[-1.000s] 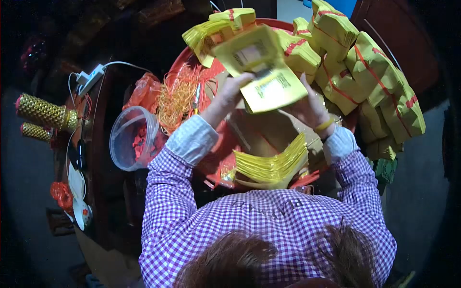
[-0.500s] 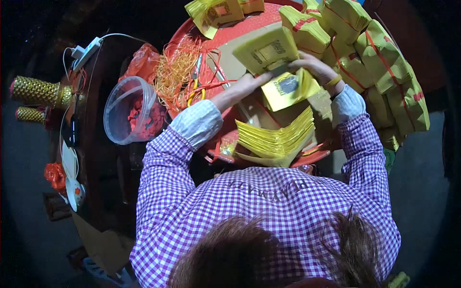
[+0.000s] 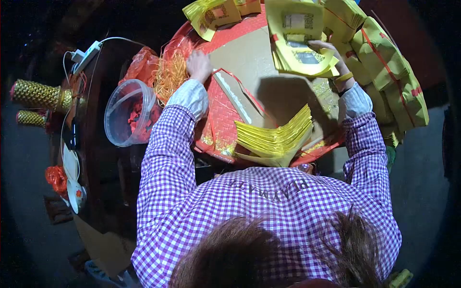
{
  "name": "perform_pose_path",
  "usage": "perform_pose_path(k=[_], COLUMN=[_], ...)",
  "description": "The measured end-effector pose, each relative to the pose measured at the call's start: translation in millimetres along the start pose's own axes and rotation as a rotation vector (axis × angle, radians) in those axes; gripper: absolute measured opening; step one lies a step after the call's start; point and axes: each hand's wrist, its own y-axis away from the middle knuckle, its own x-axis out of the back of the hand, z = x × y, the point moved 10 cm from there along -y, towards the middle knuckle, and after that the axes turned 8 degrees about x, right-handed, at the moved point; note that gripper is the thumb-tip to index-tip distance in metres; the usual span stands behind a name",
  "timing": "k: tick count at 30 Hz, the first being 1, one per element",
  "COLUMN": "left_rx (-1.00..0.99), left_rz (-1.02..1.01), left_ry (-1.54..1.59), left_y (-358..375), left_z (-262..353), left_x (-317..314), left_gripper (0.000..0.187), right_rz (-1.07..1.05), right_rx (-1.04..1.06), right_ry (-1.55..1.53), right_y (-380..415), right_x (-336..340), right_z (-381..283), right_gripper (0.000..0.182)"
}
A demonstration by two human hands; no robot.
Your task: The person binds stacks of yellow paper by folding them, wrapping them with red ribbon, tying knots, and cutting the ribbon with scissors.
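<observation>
My right hand point(image 3: 326, 49) holds a sheaf of yellow printed paper point(image 3: 298, 36) by its right side, above the board. My left hand point(image 3: 199, 66) is at the heap of orange strands point(image 3: 172, 72), its fingers partly hidden, so what it grips cannot be made out. Nearer my body, a curved stack of yellow paper point(image 3: 276, 137) rests on the cardboard point(image 3: 247, 50). A red strip point(image 3: 245, 91) lies across the cardboard.
Tied yellow bundles point(image 3: 384, 57) are piled at the right, and loose yellow paper point(image 3: 213, 17) is at the back. Left of the red tray point(image 3: 218, 110) stand a clear tub point(image 3: 115, 117) with red pieces and a red plastic bag point(image 3: 141, 65).
The yellow sheaf has moved up and to the right with my right hand. My left hand has let go of it and moved left to the orange strands. The scissors are no longer visible.
</observation>
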Motion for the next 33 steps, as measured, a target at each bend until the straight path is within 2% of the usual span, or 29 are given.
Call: perform_pose_path(k=[1,3,4,6,8,9,11,14,16,18,21,22,24,27,31,32,33], left_rx=[0.172,-0.117,-0.117,-0.640,-0.874,-0.871,-0.976,-0.876,-0.038,-0.148,-0.154,-0.152,0.021,0.271,0.592,0.595,0.524], left_rz=[-0.147,0.123,0.120,-0.221,-0.286,-0.288,-0.168,-0.200,-0.470,-0.377,-0.358,-0.365,-0.144,0.210,0.674,0.670,0.678], left_ry=[0.021,0.238,0.238,0.583,0.548,0.548,0.370,0.281,0.629,0.631,0.560,0.559,0.647,0.761,0.886,0.886,0.652], left_y=[-3,7,13,61,116,127,144,108,45,24,28,32,-31,-72,-55,-52,-52], left_z=[-20,9,16,81,105,110,123,111,44,36,47,45,-19,-96,-143,-140,-128], left_x=[-14,32,49,65,59,58,60,48,26,16,56,54,69,104,124,124,135], left_gripper=[0.032,0.031,0.031,0.031,0.036,0.036,0.031,0.022,0.019,0.022,0.024,0.024,0.026,0.030,0.036,0.036,0.040], right_rz=[0.009,-0.017,-0.048,-0.112,-0.173,-0.206,-0.272,-0.364,-0.425,-0.342,-0.083,-0.082,-0.084,-0.086,-0.071,-0.071,-0.119], right_rx=[-0.117,-0.121,-0.126,-0.148,-0.167,-0.173,-0.174,-0.175,-0.179,-0.194,-0.230,-0.237,-0.232,-0.205,-0.177,-0.181,-0.164], right_ry=[-0.048,-0.070,-0.092,-0.137,-0.185,-0.208,-0.250,-0.307,-0.348,-0.241,0.078,0.075,0.074,0.073,0.066,0.067,0.175], right_y=[4,4,3,5,9,10,8,7,10,8,1,4,5,0,-1,-1,-3], right_x=[2,1,-2,-9,-16,-19,-26,-34,-39,-40,-27,-28,-28,-27,-21,-21,-23], right_z=[13,14,16,21,26,27,24,17,13,13,12,15,20,25,34,37,38], right_gripper=[0.024,0.024,0.024,0.024,0.025,0.025,0.026,0.026,0.027,0.026,0.025,0.025,0.027,0.031,0.037,0.037,0.039])
